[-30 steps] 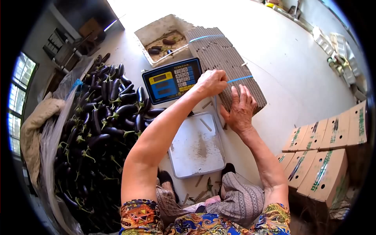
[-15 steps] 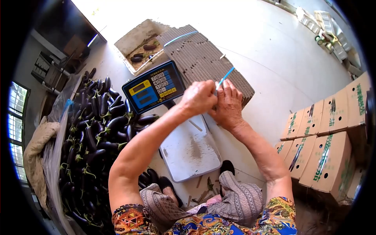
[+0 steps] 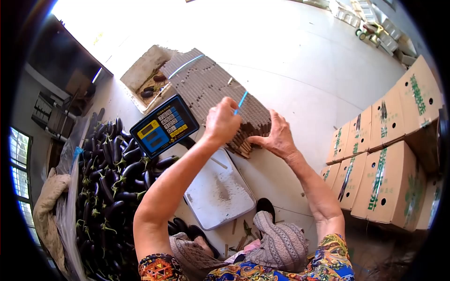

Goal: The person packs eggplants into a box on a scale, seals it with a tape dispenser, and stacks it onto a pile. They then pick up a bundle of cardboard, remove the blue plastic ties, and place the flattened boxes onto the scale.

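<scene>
A bundle of brown corrugated cardboard pieces point(image 3: 206, 89) lies beyond the scale, with blue straps across it. My left hand point(image 3: 222, 121) is closed at the bundle's near end, pinching the nearer blue strap point(image 3: 241, 102). At the bundle's right corner is my right hand point(image 3: 277, 136), its thumb and fingers spread around the edge. In front of my left hand stands the scale's keypad display point(image 3: 164, 125), tilted on its post. The scale's pale platform point(image 3: 218, 189) lies below my forearms.
A heap of eggplants point(image 3: 110, 187) covers the left side, next to plastic sheeting point(image 3: 68, 220). A foam box point(image 3: 150, 63) holding a few eggplants stands behind the display. Printed cartons point(image 3: 375, 178) are stacked at right. White crates point(image 3: 365, 14) stand at the far right.
My hands have separated: the right has let go near the strap and opened at the bundle's corner, while the left stays at the strap. The view has shifted, moving the bundle left and lower.
</scene>
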The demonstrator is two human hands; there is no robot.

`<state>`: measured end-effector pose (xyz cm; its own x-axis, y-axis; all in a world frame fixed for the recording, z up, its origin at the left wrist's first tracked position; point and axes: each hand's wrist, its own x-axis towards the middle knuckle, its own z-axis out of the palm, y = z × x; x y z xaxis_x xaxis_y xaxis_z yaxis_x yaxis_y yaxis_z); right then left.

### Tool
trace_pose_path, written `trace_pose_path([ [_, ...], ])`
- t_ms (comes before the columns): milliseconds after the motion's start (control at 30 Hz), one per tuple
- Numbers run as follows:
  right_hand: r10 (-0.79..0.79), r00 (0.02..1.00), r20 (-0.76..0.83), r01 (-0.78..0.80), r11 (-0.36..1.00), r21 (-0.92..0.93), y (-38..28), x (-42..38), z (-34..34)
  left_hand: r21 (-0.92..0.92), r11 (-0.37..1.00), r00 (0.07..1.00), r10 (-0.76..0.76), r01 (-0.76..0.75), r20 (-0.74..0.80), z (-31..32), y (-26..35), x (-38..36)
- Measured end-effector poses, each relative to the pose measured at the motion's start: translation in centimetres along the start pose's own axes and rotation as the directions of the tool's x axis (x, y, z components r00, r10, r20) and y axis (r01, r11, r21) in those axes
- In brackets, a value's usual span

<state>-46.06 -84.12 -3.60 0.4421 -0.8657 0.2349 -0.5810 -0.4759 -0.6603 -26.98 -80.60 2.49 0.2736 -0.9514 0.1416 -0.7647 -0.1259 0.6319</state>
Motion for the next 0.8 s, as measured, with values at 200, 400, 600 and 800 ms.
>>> trace_pose_path([
  [200,-0.115,0.992,-0.061,0.112,0.992,-0.051,-0.3,-0.5,0.9,-0.149,0.965,0.970,-0.192,0.214,0.149,0.7,3.5,5.5],
  [400,-0.149,0.985,-0.086,0.152,0.988,0.036,1.7,-0.5,2.1,0.280,0.932,0.948,0.150,-0.231,0.281,5.1,7.3,2.1],
  [600,-0.078,0.981,-0.180,0.155,0.870,0.468,4.6,-2.5,3.7,0.231,0.826,0.846,0.446,-0.515,0.293,5.7,6.3,-7.3],
  [800,-0.141,0.986,-0.090,0.144,0.989,0.030,3.2,-10.0,3.1,0.491,0.661,0.823,0.449,-0.568,0.348,5.2,-0.6,-13.6],
])
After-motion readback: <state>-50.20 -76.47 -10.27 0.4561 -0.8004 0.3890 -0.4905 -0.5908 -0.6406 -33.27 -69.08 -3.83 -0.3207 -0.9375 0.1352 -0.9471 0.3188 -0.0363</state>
